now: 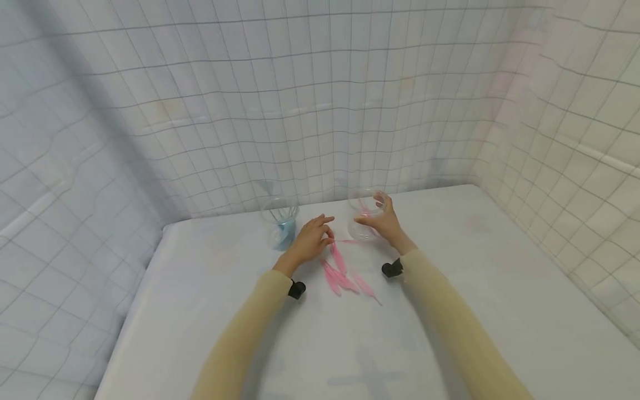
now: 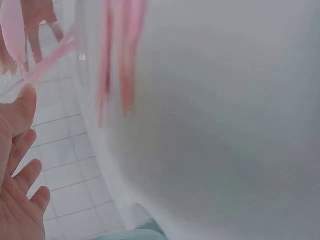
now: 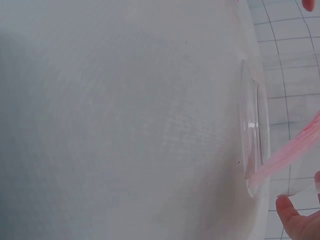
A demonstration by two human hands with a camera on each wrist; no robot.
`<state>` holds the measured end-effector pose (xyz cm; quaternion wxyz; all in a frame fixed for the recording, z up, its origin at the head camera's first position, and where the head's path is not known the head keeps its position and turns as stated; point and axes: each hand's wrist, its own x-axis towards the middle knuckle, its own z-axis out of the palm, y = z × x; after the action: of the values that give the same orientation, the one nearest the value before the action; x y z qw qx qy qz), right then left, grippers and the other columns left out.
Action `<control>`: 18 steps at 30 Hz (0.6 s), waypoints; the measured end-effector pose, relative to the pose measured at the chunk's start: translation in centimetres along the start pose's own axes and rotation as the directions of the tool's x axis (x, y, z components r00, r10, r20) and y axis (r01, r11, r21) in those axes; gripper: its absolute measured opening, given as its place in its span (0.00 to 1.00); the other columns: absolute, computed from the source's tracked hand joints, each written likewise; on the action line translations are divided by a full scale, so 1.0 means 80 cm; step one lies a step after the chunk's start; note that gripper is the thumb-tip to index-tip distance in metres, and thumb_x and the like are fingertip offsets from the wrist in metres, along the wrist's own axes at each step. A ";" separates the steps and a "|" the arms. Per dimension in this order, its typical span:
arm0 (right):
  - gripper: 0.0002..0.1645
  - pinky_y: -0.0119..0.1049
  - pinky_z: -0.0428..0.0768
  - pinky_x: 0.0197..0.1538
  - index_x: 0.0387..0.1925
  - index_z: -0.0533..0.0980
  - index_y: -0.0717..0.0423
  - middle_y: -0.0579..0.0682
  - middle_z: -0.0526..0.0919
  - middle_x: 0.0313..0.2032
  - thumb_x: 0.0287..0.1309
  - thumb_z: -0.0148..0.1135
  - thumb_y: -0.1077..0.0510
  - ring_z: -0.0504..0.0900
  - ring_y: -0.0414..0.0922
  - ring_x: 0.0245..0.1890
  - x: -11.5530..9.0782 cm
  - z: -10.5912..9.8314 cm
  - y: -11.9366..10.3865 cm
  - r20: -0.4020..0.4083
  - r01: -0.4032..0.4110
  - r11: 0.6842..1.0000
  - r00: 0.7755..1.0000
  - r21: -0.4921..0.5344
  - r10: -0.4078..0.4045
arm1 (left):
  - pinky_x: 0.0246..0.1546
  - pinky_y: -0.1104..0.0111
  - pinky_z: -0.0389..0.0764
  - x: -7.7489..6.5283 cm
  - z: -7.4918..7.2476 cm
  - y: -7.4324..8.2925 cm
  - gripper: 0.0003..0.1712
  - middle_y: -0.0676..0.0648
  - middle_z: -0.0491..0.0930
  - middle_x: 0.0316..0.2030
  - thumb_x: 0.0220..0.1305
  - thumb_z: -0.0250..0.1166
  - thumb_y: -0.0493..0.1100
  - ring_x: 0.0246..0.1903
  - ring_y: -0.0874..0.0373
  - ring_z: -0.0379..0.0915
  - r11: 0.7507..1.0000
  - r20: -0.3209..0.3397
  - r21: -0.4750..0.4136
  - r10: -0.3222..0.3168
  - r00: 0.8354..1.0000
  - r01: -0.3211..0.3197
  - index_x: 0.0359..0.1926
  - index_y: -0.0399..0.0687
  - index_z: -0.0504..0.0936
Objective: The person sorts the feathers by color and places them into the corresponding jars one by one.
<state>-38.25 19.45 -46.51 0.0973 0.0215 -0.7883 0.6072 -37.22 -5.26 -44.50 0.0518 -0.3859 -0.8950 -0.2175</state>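
My left hand (image 1: 311,239) pinches pink feathers by their thin ends between thumb and forefinger, its other fingers spread loosely. In the left wrist view, one held feather (image 2: 12,30) points upward and a second feather (image 2: 52,59) slants off to the right. My right hand (image 1: 386,223) grips the side of a clear cup (image 1: 357,226), thumb and fingers spread around it. Inside that cup a pink feather (image 3: 290,149) leans from the base up to the side. Several more pink feathers (image 1: 340,280) lie on the table between my forearms.
To the left of my left hand stands another clear cup (image 1: 272,236) with blue feathers (image 1: 286,229) in it, quills up. The white table (image 1: 200,311) ends at a grid-patterned curtain (image 1: 310,128) behind both cups.
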 end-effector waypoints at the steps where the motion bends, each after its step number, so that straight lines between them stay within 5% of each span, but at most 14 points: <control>1: 0.65 0.50 0.59 0.65 0.71 0.47 0.52 0.51 0.57 0.68 0.39 0.79 0.48 0.55 0.50 0.67 -0.001 -0.001 0.000 -0.002 -0.001 1.000 1.000 -0.003 0.001 | 0.66 0.54 0.52 0.004 -0.003 0.003 0.05 0.41 0.66 0.64 0.63 0.65 0.41 0.67 0.42 0.52 1.000 -0.028 0.016 0.010 1.000 -0.009 0.32 0.44 0.78; 6: 0.65 0.49 0.58 0.65 0.71 0.47 0.53 0.52 0.57 0.68 0.39 0.80 0.49 0.55 0.51 0.67 -0.002 -0.002 -0.001 -0.006 0.001 1.000 1.000 0.005 -0.001 | 0.64 0.55 0.57 0.022 -0.024 0.017 0.05 0.39 0.68 0.62 0.62 0.65 0.39 0.65 0.42 0.56 0.990 -0.150 0.142 0.041 0.988 -0.019 0.32 0.42 0.79; 10: 0.64 0.50 0.58 0.65 0.71 0.47 0.52 0.53 0.56 0.68 0.39 0.79 0.49 0.54 0.51 0.68 -0.002 -0.002 -0.002 -0.005 -0.011 1.000 1.000 -0.005 0.011 | 0.65 0.57 0.55 0.040 -0.045 0.026 0.06 0.41 0.67 0.63 0.64 0.63 0.41 0.66 0.45 0.55 0.956 -0.199 0.293 0.046 0.979 0.014 0.34 0.42 0.78; 18: 0.64 0.50 0.58 0.65 0.70 0.47 0.52 0.52 0.57 0.68 0.40 0.79 0.49 0.54 0.51 0.68 -0.003 -0.002 -0.001 0.002 0.001 1.000 1.000 0.005 -0.001 | 0.68 0.58 0.44 0.075 -0.082 0.045 0.09 0.44 0.59 0.67 0.68 0.59 0.42 0.69 0.47 0.45 0.794 -0.141 0.605 0.030 0.990 0.062 0.44 0.41 0.77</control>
<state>-37.97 19.55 -46.44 0.0968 0.0229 -0.7867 0.6093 -39.35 -1.85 -35.81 0.2351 -0.3246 -0.9146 0.0538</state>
